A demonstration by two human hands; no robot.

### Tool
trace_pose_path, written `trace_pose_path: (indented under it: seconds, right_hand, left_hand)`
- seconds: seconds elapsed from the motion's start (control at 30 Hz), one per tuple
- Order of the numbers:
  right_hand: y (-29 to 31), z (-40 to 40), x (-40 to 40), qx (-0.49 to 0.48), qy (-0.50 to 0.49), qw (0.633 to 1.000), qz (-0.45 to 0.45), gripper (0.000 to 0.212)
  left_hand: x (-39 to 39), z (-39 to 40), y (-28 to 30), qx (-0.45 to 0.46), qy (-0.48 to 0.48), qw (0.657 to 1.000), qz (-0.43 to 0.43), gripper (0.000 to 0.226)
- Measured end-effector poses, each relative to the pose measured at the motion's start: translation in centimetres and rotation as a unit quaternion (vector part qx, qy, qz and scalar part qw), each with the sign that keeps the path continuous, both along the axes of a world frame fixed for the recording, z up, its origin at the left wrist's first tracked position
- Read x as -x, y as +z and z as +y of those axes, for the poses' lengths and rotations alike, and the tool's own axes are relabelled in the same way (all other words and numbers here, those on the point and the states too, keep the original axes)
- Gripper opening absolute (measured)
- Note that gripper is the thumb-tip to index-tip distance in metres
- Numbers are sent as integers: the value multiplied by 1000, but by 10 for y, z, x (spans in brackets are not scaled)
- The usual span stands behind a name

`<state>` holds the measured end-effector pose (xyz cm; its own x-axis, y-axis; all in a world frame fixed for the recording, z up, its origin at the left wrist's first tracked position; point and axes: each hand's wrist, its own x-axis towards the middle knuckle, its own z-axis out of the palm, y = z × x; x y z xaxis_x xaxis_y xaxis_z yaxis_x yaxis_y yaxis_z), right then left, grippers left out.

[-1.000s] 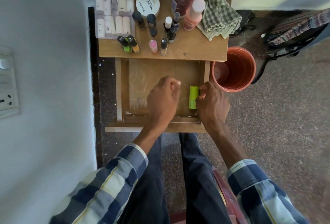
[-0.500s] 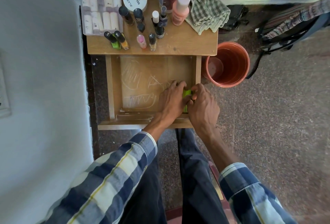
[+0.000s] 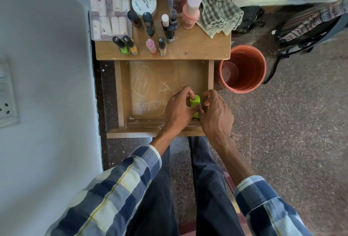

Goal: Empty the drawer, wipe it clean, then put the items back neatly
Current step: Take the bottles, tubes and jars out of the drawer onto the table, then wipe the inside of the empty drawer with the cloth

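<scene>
The wooden drawer is pulled out below the small table, its bottom marked with pale scribbles. At its front right corner a lime-green bottle is held between both hands. My left hand grips it from the left with fingers curled over its top. My right hand touches it from the right with bent fingers. A checked cloth lies on the tabletop at the right.
On the tabletop stand several nail-polish bottles, a white round tub, a pink bottle and a clear packet of rolls. An orange bucket stands right of the drawer. A wall is at the left, bags at the back right.
My left hand moved right from the drawer's middle onto the green bottle. The bottle, lying flat before, now stands tilted up between both hands.
</scene>
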<state>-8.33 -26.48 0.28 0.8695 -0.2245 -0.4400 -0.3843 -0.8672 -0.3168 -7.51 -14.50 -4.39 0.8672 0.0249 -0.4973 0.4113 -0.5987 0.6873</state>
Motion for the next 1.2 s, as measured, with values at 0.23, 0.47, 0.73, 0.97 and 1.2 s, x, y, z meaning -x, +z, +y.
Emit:
trace_pose_path:
  seconds: [0.23, 0.47, 0.73, 0.97, 1.2]
  right_hand:
    - [11, 13, -11, -50, 42, 996, -55, 32]
    - [40, 35, -50, -119, 8, 975, -188, 32]
    - [44, 54, -99, -144, -7, 962, -233, 37]
    - [30, 50, -111, -128, 4, 970, -207, 39]
    - [20, 7, -128, -3, -41, 951, -305, 31]
  left_hand:
    - [-2, 21, 37, 35, 70, 991, -112, 44]
    - [-28, 47, 77, 23, 77, 963, -259, 37]
    - [-25, 97, 68, -91, 59, 956, -273, 22]
    - [-6, 126, 38, -133, 42, 961, -238, 35]
    - [3, 129, 30, -135, 42, 969, -201, 36]
